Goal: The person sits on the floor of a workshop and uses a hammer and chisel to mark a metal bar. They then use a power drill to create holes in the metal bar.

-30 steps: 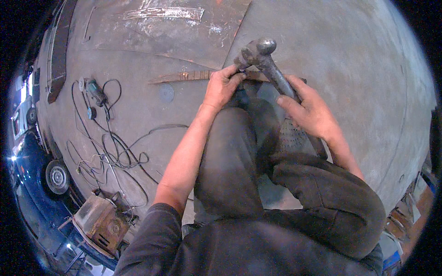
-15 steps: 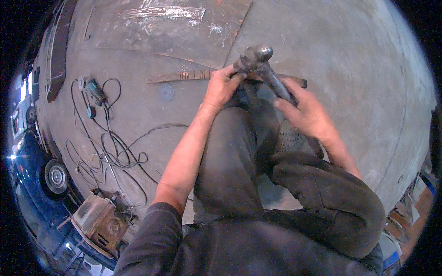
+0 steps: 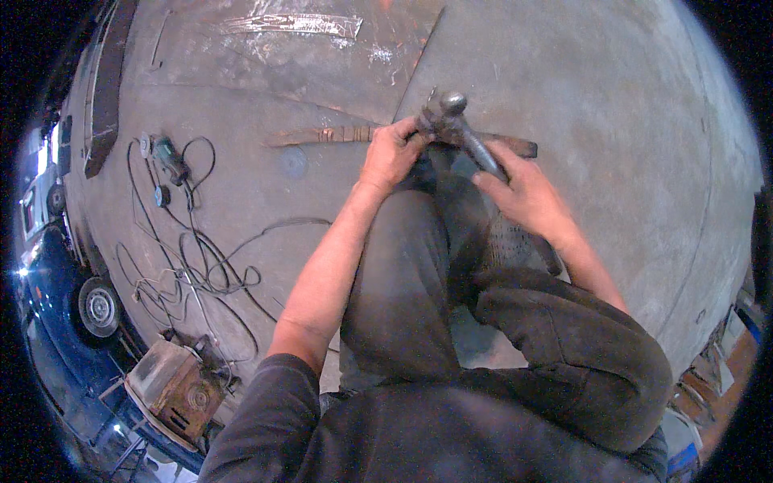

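We are clamping our right hand (image 3: 527, 193) around the handle of a metal hammer (image 3: 475, 148), the thumb lying along the near side. The hammer is slanting over the middle of a long rusty bar (image 3: 322, 137), its rounded head showing just beyond the bar and its handle running back toward us. Our left hand (image 3: 393, 154) is resting over the bar, left of the hammer, with its fingers curling in close by the head; we cannot tell what, if anything, they are gripping. The bar is lying crosswise in front of our knees, its two ends showing on either side of our hands.

Just on the near side of the bar's left part, a round disc (image 3: 293, 163) is lying flat. Farther left of the bar, an angle grinder (image 3: 171, 159) is resting on the floor, and dark cords (image 3: 201, 262) are looping nearer to us. Well to the bar's near left, a rusty box-shaped machine (image 3: 173, 390) is standing beside a blue car (image 3: 60, 338).
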Action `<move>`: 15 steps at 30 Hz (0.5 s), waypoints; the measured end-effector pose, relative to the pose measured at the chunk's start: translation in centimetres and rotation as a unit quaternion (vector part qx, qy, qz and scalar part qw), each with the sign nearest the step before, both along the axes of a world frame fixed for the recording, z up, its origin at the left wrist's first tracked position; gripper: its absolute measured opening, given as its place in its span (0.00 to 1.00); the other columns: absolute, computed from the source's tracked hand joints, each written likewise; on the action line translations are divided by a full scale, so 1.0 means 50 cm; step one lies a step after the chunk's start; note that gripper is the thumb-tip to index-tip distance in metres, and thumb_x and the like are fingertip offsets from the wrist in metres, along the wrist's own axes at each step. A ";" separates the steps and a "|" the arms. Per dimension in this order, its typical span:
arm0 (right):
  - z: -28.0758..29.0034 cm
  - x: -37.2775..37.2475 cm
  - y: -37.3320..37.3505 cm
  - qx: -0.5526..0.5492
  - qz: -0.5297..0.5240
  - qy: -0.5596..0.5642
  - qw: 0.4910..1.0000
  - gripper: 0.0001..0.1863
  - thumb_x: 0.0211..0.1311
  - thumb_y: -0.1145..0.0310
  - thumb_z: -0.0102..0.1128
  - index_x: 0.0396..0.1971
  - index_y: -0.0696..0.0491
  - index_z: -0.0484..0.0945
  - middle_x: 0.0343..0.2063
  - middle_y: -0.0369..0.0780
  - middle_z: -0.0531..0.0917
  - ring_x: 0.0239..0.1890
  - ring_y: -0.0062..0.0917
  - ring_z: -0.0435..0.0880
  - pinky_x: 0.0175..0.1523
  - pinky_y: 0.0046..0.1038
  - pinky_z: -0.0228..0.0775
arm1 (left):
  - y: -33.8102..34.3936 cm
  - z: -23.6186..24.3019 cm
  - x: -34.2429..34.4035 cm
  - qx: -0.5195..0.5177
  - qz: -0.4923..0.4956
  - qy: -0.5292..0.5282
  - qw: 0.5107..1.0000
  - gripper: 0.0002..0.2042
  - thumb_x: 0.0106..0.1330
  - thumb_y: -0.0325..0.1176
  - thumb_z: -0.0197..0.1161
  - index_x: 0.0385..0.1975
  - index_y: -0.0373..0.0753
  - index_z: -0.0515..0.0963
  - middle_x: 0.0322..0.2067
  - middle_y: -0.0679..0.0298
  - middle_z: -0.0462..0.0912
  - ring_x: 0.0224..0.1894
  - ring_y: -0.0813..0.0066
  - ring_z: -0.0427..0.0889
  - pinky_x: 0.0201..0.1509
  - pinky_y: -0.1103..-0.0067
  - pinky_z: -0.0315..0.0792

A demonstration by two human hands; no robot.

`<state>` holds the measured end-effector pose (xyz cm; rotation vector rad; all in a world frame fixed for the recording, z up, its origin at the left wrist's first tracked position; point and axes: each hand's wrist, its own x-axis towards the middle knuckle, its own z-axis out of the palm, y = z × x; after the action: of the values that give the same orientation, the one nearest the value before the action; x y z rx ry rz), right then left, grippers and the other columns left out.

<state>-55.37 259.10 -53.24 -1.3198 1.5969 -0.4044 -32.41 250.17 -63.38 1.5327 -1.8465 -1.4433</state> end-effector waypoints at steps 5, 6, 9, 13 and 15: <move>-0.013 -0.026 0.029 0.000 -0.031 0.002 1.000 0.29 0.65 0.58 0.63 0.65 0.50 0.71 0.55 0.51 0.82 0.58 0.48 0.80 0.63 0.43 0.71 | 0.005 -0.031 -0.012 -0.068 0.021 0.034 0.997 0.11 0.67 0.33 0.65 0.43 0.33 0.82 0.36 0.50 0.87 0.42 0.59 0.88 0.49 0.68 0.77; -0.020 -0.034 0.040 -0.002 -0.039 0.000 0.999 0.30 0.65 0.58 0.63 0.65 0.50 0.71 0.56 0.52 0.81 0.59 0.47 0.81 0.63 0.42 0.71 | -0.005 -0.011 -0.013 -0.087 0.045 0.042 0.994 0.11 0.67 0.33 0.64 0.43 0.32 0.81 0.36 0.50 0.87 0.42 0.58 0.88 0.49 0.68 0.76; -0.046 -0.077 0.091 -0.004 -0.093 0.063 0.994 0.32 0.64 0.57 0.65 0.66 0.52 0.71 0.57 0.53 0.81 0.59 0.45 0.81 0.63 0.41 0.71 | -0.052 0.023 -0.037 -0.072 0.095 0.069 0.991 0.10 0.68 0.32 0.60 0.43 0.34 0.80 0.35 0.49 0.86 0.43 0.56 0.87 0.50 0.68 0.77; -0.145 -0.167 0.200 -0.048 -0.208 0.130 0.968 0.32 0.65 0.59 0.65 0.66 0.58 0.70 0.57 0.54 0.81 0.59 0.42 0.81 0.63 0.39 0.70 | -0.158 -0.053 -0.057 -0.112 0.036 -0.092 0.989 0.13 0.66 0.36 0.62 0.43 0.33 0.81 0.36 0.48 0.86 0.43 0.54 0.86 0.50 0.64 0.77; -0.158 -0.199 0.249 0.001 -0.297 0.113 0.948 0.32 0.66 0.62 0.64 0.66 0.62 0.69 0.58 0.53 0.80 0.63 0.35 0.77 0.66 0.36 0.67 | -0.174 -0.089 -0.077 -0.109 -0.037 -0.188 0.976 0.16 0.63 0.39 0.64 0.45 0.34 0.81 0.38 0.46 0.86 0.44 0.49 0.86 0.51 0.61 0.77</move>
<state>-65.30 271.56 -61.17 -0.8802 2.1856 -0.6306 -36.28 241.49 -67.85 1.7287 -2.2105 -0.9843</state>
